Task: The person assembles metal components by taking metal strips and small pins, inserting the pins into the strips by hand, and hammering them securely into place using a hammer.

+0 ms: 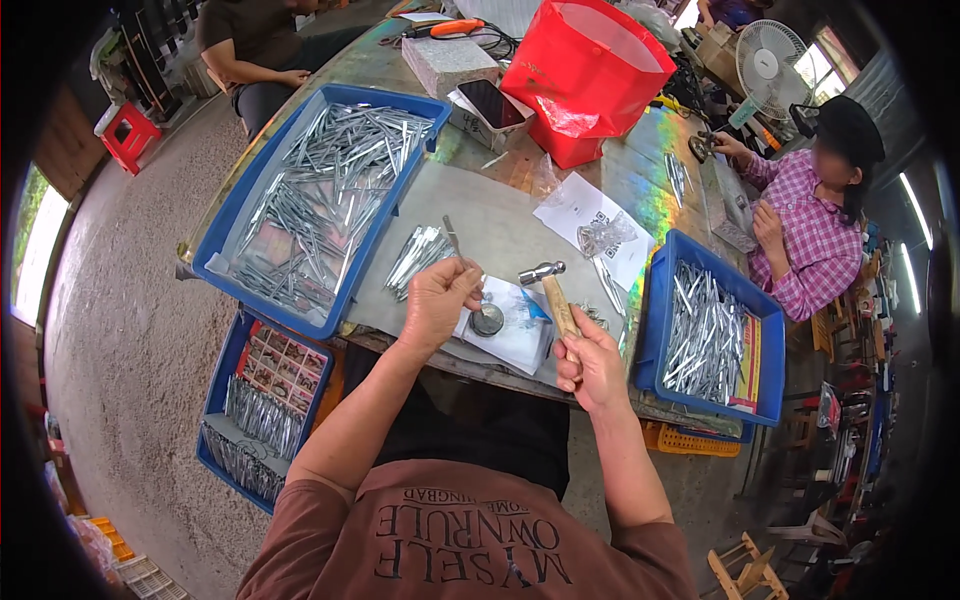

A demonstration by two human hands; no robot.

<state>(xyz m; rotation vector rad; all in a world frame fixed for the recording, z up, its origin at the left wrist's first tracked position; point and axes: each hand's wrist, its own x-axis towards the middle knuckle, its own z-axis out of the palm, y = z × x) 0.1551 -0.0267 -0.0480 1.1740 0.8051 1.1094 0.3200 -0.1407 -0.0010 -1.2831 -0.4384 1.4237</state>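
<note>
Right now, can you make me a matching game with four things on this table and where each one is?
Things:
1. hammer
2. big blue tray of metal strips
3. red bag
4. small round metal block

Places:
A. far side of the table, near the phone
B. in the right hand
C. on the white sheet, just beside the left hand
D. left part of the table

Pairs: 1-B, 2-D, 3-A, 4-C
</note>
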